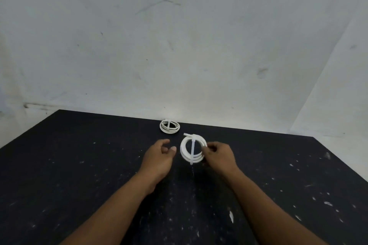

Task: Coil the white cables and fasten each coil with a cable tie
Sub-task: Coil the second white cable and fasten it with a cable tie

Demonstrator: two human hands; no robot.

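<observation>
A white cable coil [186,156] is held above the black table, with a white cable tie [192,150] running across its middle from top to bottom. My right hand [218,155] pinches the coil's right rim. To the left of the coil, my left hand [160,154] hovers with loosely curled fingers, holding nothing and apart from the coil. A second white coil [169,126] with a tie across it lies flat near the table's far edge.
The black table [79,165] is speckled with white flecks and scuffs. Its far edge meets a pale wall [179,45]. The table's right edge slants down toward the lower right.
</observation>
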